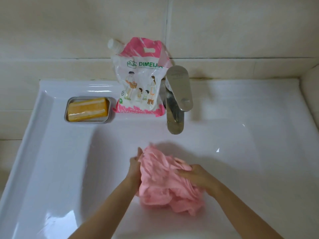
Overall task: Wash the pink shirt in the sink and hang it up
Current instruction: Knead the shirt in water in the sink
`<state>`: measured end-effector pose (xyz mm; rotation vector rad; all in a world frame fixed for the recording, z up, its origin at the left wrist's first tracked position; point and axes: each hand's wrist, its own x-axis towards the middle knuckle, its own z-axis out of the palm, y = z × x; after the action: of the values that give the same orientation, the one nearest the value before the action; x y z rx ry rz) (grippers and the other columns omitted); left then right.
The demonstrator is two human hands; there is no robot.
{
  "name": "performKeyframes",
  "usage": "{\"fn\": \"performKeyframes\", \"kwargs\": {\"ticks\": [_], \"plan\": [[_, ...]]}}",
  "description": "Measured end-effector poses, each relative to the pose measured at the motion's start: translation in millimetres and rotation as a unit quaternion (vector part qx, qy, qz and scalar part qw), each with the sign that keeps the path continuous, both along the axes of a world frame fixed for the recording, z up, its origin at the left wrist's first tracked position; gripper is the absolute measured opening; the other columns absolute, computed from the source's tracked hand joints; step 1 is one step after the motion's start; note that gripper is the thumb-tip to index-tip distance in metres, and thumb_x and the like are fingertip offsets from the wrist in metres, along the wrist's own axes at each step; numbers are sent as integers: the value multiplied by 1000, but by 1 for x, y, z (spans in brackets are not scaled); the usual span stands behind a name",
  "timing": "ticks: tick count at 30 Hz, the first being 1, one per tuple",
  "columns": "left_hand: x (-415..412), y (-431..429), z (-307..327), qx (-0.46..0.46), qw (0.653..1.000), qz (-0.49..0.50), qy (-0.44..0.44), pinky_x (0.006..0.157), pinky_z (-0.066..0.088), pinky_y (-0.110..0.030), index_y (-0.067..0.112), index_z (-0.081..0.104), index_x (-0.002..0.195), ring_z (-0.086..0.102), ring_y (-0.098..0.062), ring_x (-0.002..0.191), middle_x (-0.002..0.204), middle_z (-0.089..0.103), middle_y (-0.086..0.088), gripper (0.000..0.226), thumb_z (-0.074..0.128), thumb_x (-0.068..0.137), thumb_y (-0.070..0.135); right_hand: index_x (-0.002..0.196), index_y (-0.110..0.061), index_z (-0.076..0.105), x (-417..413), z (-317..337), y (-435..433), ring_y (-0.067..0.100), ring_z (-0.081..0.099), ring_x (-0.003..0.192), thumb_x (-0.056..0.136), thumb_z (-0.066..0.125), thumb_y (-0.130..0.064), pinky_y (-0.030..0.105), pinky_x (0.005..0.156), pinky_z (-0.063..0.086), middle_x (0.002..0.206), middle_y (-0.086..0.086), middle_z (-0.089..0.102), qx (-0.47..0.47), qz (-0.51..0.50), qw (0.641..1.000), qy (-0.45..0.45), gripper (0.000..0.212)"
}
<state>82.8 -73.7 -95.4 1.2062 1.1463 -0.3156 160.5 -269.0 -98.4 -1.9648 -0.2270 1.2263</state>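
— Where is the shirt (165, 183) found?
— Bunched in the sink (69, 169), below the tap (176, 107). Its long axis is judged to run from far-left to near-right.
— How is it held?
— The far-left end is pinched by the left hand (135, 165); the right hand (196, 175) is curled over the near-right part. Both are touching it, so neither is nearer.
— What is called for next?
— Probably rubbing end against end. Soap (87, 109) and pouch (139, 80) are seen on the ledge, well apart.
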Motion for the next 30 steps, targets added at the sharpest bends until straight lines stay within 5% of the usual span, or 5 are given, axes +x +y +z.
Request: {"fn": "performKeyframes", "kwargs": {"ticks": [2,5,10,24,30], "plan": [[-9,3,-9,143,986,-82,-34,98,43,-43,32,37,134,49,-26,116,134,47,-8,68,36,82,75,130,-35,52,-3,5,2,21,59,113,81,61,-61,29,87,44,127,8,59,-142,80,982,-92,56],[-19,-14,-18,358,867,-319,-134,115,21,-42,40,22,146,21,-19,142,157,19,5,75,18,82,78,149,-28,18,-22,-10,16,28,27,140,74,20,-88,43,110,32,156,9,16,-171,53,943,-281,96],[-30,-38,-48,474,750,-447,-110,105,37,-54,31,23,147,31,-32,140,156,24,-6,59,28,92,51,143,-27,41,-41,-44,24,29,55,109,100,19,-44,41,87,48,145,10,45,-129,92,865,-477,52],[15,-27,-88,605,684,-313,-261,48,38,-24,16,45,94,53,-25,57,79,57,-14,20,36,94,33,96,-24,50,-13,-89,54,21,57,51,90,41,-49,26,43,44,72,3,63,-123,-7,791,-599,28],[41,-23,-80,562,736,-343,-158,42,39,-21,17,47,86,60,-19,50,67,62,-6,18,35,95,26,51,-16,57,4,-82,75,20,49,30,86,42,-42,19,29,31,40,-1,51,-163,-83,813,-553,46]]}}
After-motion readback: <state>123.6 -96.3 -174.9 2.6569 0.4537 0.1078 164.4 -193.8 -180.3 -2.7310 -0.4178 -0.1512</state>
